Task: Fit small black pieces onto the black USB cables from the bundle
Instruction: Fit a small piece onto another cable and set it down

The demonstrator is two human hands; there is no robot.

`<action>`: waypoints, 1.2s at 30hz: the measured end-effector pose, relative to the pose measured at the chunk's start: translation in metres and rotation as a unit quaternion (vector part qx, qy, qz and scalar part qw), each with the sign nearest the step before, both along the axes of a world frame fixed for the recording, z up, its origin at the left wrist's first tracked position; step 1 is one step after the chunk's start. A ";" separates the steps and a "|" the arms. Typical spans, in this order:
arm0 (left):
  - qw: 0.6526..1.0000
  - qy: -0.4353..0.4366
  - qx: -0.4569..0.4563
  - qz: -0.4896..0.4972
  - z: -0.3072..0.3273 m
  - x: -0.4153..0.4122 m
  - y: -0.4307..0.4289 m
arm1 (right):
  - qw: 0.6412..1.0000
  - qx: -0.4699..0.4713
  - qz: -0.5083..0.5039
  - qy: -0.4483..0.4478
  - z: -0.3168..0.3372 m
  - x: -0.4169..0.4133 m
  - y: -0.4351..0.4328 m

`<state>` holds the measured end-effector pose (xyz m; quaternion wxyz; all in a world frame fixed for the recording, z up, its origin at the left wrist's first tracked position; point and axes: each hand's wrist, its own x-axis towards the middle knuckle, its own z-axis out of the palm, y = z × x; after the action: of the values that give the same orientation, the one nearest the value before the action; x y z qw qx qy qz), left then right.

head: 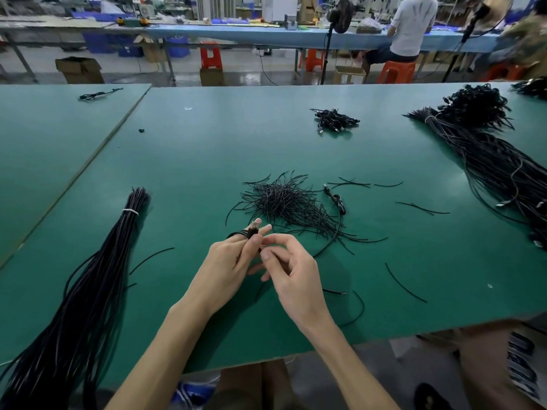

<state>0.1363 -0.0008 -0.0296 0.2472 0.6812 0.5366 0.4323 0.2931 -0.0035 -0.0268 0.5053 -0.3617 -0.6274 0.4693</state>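
Observation:
My left hand [229, 263] grips a looped black USB cable [253, 230], its metal plug pointing up past my fingertips. My right hand [291, 267] pinches at the cable just below the plug; whatever small piece it holds is hidden by the fingers. Behind the hands lies a loose pile of short black pieces [284, 202] on the green table [207, 149]. A tied bundle of long black cables [97, 276] runs along the left, off the front edge.
A coiled cable [336, 199] lies right of the pile. A small heap of coiled cables [336, 119] sits further back. A large cable bundle [488, 155] fills the right side. Stray short pieces [404, 284] dot the table. A person sits at a far bench.

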 end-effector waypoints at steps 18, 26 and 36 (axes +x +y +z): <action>0.863 -0.480 -0.141 -0.070 0.022 0.005 -0.006 | 0.999 -0.004 0.039 -0.036 -0.010 -0.005 0.001; 0.772 -0.611 -0.172 -0.040 0.024 -0.001 -0.003 | 0.997 -0.041 0.049 -0.046 -0.006 -0.002 0.001; 0.778 -0.588 -0.211 -0.071 0.026 -0.002 -0.005 | 0.991 -0.045 0.084 -0.091 -0.006 -0.001 0.000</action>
<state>0.1348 -0.0054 -0.0038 0.6818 0.2614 0.3150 0.6063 0.2922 -0.0040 -0.0325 0.3886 -0.3713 -0.6771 0.5026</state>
